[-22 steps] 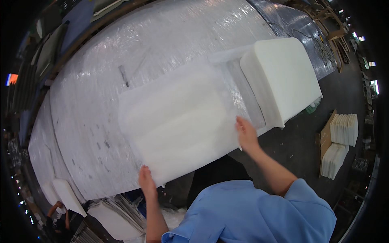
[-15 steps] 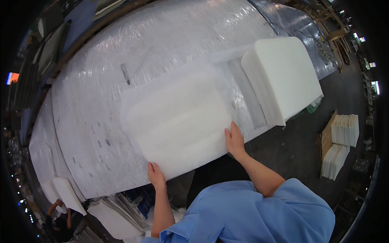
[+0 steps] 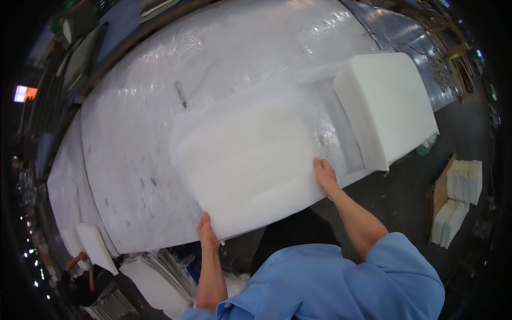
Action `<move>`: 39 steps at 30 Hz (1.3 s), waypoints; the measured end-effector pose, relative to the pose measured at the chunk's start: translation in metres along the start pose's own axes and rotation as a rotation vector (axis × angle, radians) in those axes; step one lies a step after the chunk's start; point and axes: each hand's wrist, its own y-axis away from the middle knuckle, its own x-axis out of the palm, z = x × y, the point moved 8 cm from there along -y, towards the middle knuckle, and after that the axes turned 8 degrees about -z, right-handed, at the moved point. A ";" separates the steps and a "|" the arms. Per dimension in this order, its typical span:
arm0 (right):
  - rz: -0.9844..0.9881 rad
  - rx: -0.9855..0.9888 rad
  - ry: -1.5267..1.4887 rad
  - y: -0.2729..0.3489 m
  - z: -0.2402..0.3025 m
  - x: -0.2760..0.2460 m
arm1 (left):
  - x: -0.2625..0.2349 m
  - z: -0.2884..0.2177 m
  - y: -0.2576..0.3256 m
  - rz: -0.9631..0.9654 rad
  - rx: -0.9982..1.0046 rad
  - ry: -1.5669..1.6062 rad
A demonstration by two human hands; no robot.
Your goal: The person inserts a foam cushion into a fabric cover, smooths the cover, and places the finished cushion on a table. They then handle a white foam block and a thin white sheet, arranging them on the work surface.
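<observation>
A soft white sheet of padding (image 3: 250, 154), with fuzzy edges, lies on the plastic-covered table (image 3: 128, 144) in front of me. At its near left corner, my left hand (image 3: 207, 232) is closed on the edge. My right hand (image 3: 325, 175) grips the right edge near the front, its fingers partly hidden by the padding. To the right stands a thick stack of white foam pieces (image 3: 397, 101) with rounded corners, beside a thin, see-through strip of material (image 3: 338, 125) on the table.
Folded white pieces (image 3: 450, 221) stand by a cardboard sheet on the floor at right. White panels (image 3: 154, 280) lean below the table's near left edge. A co-worker (image 3: 80, 280) handles a white panel (image 3: 96, 245) at far left. Dark cushions (image 3: 80, 64) lie beyond the table.
The whole view has shifted slightly to the right. The padding looks flatter and smoother in its middle, and both hands still hold its edges.
</observation>
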 end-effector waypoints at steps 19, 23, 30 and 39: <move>0.237 0.117 -0.474 0.023 -0.037 0.009 | -0.030 0.035 0.011 -0.254 -0.087 0.082; 0.176 0.048 -0.200 -0.001 -0.055 -0.015 | -0.050 -0.003 0.007 -0.466 0.137 -0.970; -0.103 -0.008 -0.375 -0.038 0.002 -0.055 | -0.031 -0.057 -0.035 -0.296 0.125 -0.204; 0.173 -0.062 -0.439 -0.080 0.049 0.014 | 0.034 -0.077 -0.075 -0.012 0.080 -0.144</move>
